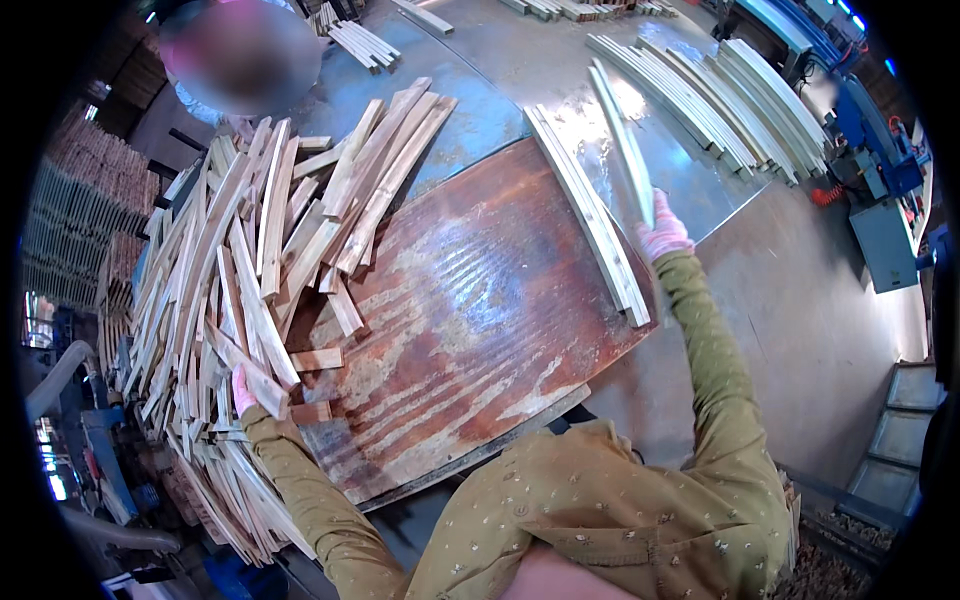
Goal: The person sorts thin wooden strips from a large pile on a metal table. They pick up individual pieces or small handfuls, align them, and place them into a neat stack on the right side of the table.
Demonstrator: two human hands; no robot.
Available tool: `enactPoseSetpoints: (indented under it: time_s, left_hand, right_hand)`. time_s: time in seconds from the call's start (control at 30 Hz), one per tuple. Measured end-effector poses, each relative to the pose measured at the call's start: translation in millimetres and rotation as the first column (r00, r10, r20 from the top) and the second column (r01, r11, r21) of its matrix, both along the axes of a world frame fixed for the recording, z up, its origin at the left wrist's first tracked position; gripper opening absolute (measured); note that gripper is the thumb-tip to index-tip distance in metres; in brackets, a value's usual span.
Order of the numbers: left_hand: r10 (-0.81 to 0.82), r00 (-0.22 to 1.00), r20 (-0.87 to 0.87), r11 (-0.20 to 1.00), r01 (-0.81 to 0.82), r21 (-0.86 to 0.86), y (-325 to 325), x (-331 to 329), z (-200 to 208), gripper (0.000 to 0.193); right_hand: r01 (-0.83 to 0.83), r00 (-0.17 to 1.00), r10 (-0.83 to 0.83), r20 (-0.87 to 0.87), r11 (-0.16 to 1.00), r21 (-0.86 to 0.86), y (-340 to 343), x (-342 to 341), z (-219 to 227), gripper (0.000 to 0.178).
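Plainly, the left side of the counter (pixel 470 300) is posing the greater risk: a loose pile of wooden strips (pixel 200 270) is lying there crisscrossed, with many ends resting on one another. If the darker strip (pixel 250 370) at the left hand (pixel 243 392) is propping up its neighbours, a tug on it could be sending them sliding toward the counter's middle, or catching the fingers between pieces. To the counter's right, the pale strip (pixel 622 135) is being held by one end only, so its own length could be levering it out of the right hand (pixel 667 225). A careless sideways swing could also be knocking askew the narrow row of strips (pixel 588 215) lying along the counter's right edge, whose far ends are reaching past the counter's far edge.

As for position, the right fingers are pinching the near end of the pale strip just outside the counter's right edge, and nearly all of it is extending ahead of them, away from the body. By the counter's left edge, the left fingers are meeting the darker strip along its outer side, toward its near end; the wood is hiding part of them, so I cannot tell whether they are closing around it or merely touching it.
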State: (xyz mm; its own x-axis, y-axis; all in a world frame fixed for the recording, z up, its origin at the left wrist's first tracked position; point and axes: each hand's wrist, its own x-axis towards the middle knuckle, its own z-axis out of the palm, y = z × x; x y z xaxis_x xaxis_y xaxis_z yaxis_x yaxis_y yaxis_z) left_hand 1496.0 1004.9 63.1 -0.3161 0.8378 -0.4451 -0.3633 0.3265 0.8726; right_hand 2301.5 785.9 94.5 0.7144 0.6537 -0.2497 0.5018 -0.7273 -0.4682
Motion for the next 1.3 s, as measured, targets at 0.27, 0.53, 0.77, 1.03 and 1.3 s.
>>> enactPoseSetpoints:
  time_s: [0.27,0.53,0.77,1.03,1.3]
  left_hand:
    - [0.03,0.998,-0.063,0.992,-0.038,-0.124,-90.8,113.2,30.0,0.055]
    - [0.108,0.848,-0.519,0.948,0.07,0.311,-262.3,273.0,6.0,0.043]
    - [-0.335,0.717,-0.611,0.878,0.473,0.074,-242.1,357.5,54.3,0.036]
    - [-0.579,0.78,-0.238,0.697,0.625,0.352,-173.0,370.8,-59.6,0.044]
    - [0.158,-0.402,-0.902,0.737,0.656,-0.163,103.3,371.5,40.8,0.082]
  right_hand:
    - [-0.141,0.926,0.222,0.307,0.954,-0.263,5.0,55.4,-71.5,0.081]
    - [-0.165,0.974,0.19,0.12,0.966,-0.197,34.2,-64.0,-51.1,0.09]
    - [-0.377,0.892,0.406,0.2,0.911,-0.17,-7.5,-160.3,-53.1,0.088]
    - [-0.053,0.326,0.453,-0.83,0.885,0.463,0.2,-269.5,-48.7,0.056]
    - [0.193,0.162,0.241,-0.957,0.943,0.271,-43.5,-256.9,-58.9,0.049]
